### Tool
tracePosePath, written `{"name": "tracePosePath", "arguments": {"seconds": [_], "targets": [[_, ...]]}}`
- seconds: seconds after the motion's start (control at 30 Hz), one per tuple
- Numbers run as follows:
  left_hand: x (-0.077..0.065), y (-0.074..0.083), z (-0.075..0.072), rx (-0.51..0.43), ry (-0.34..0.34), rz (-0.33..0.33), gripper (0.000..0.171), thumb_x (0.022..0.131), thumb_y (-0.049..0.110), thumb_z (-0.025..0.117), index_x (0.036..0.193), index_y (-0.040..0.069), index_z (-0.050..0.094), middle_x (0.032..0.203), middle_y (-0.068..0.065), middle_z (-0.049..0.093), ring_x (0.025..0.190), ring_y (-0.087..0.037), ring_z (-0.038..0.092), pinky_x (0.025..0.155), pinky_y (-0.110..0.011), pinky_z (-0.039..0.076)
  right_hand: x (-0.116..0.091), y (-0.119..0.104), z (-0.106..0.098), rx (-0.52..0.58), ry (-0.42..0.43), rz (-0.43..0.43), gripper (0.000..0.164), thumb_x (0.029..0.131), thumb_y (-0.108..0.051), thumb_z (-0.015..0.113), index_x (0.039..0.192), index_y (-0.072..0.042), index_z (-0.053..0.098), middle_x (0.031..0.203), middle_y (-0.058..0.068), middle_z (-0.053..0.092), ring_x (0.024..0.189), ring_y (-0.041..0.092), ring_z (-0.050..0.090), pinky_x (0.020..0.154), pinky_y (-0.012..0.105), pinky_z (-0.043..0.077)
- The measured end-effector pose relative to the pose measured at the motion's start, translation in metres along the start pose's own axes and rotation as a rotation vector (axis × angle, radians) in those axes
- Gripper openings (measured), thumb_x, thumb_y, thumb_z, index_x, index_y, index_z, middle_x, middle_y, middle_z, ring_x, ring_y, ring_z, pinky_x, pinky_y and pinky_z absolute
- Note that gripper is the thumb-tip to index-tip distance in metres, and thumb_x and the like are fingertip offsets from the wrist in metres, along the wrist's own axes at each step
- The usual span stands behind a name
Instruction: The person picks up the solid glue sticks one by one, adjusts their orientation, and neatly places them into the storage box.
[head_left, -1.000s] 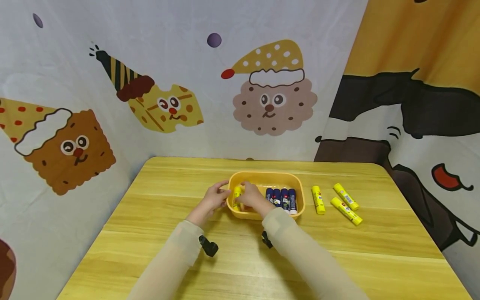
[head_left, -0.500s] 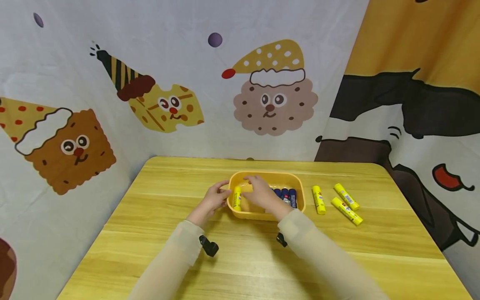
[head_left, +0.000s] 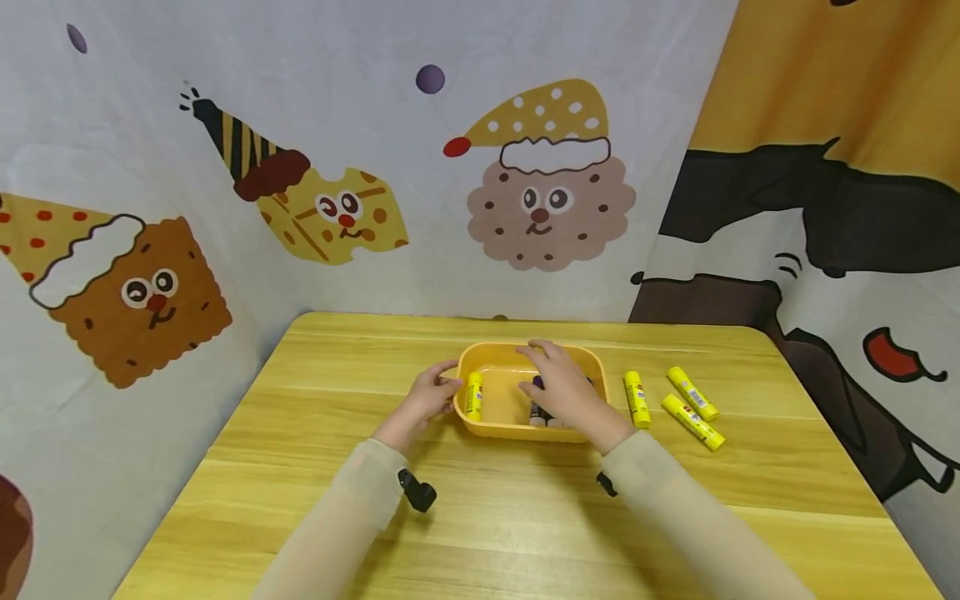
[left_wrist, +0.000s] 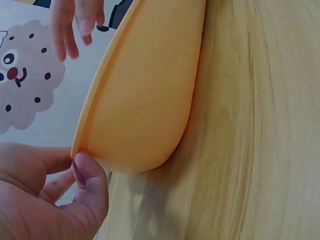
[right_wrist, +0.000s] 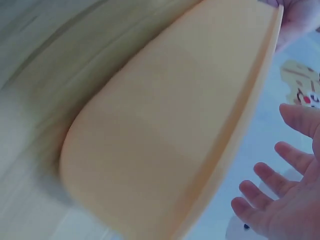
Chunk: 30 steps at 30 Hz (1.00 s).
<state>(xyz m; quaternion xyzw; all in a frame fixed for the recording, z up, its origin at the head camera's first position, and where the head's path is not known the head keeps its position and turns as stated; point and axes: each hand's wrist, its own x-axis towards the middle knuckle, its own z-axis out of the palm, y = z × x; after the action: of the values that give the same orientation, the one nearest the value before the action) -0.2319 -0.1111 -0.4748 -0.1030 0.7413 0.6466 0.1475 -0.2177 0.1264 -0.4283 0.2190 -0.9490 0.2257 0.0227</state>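
An orange plastic basket [head_left: 502,432] stands on the wooden table. My left hand [head_left: 426,398] pinches its left rim between thumb and fingers, as the left wrist view shows plainly [left_wrist: 60,195]. Inside, a yellow glue stick [head_left: 474,397] lies against the left wall. Several dark blue glue sticks [head_left: 537,408] lie at the right end, partly hidden beneath my right hand [head_left: 570,392]. That hand hovers over the basket with its fingers spread and nothing held; the right wrist view [right_wrist: 285,185] shows the fingers apart from the rim.
To the right of the basket lie a yellow glue stick [head_left: 637,400] and two more, an upper one [head_left: 692,393] and a lower one [head_left: 693,422], close together. A printed cloth [head_left: 360,283] with cartoon figures hangs behind the table.
My right hand has moved right, from beside the yellow glue stick in the basket to above the dark blue ones. The left hand has stayed at the rim.
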Motion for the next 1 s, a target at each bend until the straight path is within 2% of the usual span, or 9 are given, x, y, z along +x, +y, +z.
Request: {"name": "tracePosePath", "arguments": {"seconds": [0.1, 0.3, 0.47, 0.6, 0.83, 1.0], "targets": [[0.001, -0.001, 0.0, 0.001, 0.002, 0.005, 0.045, 0.095, 0.01, 0.056, 0.139, 0.017, 0.047, 0.095, -0.008, 0.052, 0.069, -0.015, 0.052, 0.054, -0.02, 0.046, -0.007, 0.015, -0.008, -0.003, 0.027, 0.0, 0.059, 0.09, -0.03, 0.064, 0.143, -0.014, 0.041, 0.151, 0.015, 0.029, 0.136, 0.039, 0.029, 0.105, 0.059, 0.031], [0.001, -0.001, 0.0, 0.003, 0.0, 0.006, 0.045, 0.095, 0.01, 0.056, 0.139, 0.018, 0.047, 0.098, -0.009, 0.053, 0.069, -0.013, 0.053, 0.055, -0.02, 0.047, -0.018, 0.049, -0.024, 0.034, 0.081, 0.055, 0.064, 0.09, -0.026, 0.066, 0.145, -0.013, 0.036, 0.155, 0.016, 0.017, 0.138, 0.045, 0.018, 0.104, 0.068, 0.024], [0.001, -0.001, -0.001, 0.014, -0.002, 0.007, 0.045, 0.096, 0.011, 0.055, 0.139, 0.019, 0.047, 0.099, -0.01, 0.053, 0.065, -0.012, 0.052, 0.055, -0.021, 0.047, -0.029, 0.074, -0.034, 0.024, 0.116, 0.104, 0.066, 0.09, -0.024, 0.065, 0.146, -0.01, 0.033, 0.154, 0.021, 0.018, 0.137, 0.048, 0.018, 0.103, 0.069, 0.023], [0.002, -0.002, -0.001, 0.018, -0.004, 0.003, 0.045, 0.095, 0.012, 0.056, 0.139, 0.02, 0.048, 0.098, -0.009, 0.053, 0.064, -0.011, 0.051, 0.055, -0.021, 0.048, -0.039, 0.093, -0.041, -0.025, 0.146, 0.125, 0.066, 0.09, -0.024, 0.065, 0.146, -0.008, 0.033, 0.152, 0.023, 0.02, 0.136, 0.049, 0.02, 0.102, 0.07, 0.023], [0.002, -0.002, 0.0, 0.016, -0.005, -0.01, 0.044, 0.096, 0.013, 0.056, 0.138, 0.022, 0.048, 0.101, -0.009, 0.054, 0.068, -0.012, 0.052, 0.056, -0.021, 0.048, -0.055, 0.124, -0.052, -0.086, 0.103, 0.194, 0.068, 0.093, -0.028, 0.059, 0.149, -0.008, 0.026, 0.155, 0.025, 0.011, 0.136, 0.053, 0.013, 0.102, 0.073, 0.014], [0.002, -0.002, 0.0, 0.016, 0.0, -0.014, 0.044, 0.096, 0.013, 0.056, 0.138, 0.022, 0.048, 0.101, -0.009, 0.055, 0.068, -0.012, 0.052, 0.056, -0.02, 0.047, -0.067, 0.15, -0.054, -0.121, 0.078, 0.215, 0.071, 0.093, -0.029, 0.06, 0.149, -0.006, 0.024, 0.15, 0.032, 0.015, 0.132, 0.057, 0.014, 0.102, 0.072, 0.014]]}}
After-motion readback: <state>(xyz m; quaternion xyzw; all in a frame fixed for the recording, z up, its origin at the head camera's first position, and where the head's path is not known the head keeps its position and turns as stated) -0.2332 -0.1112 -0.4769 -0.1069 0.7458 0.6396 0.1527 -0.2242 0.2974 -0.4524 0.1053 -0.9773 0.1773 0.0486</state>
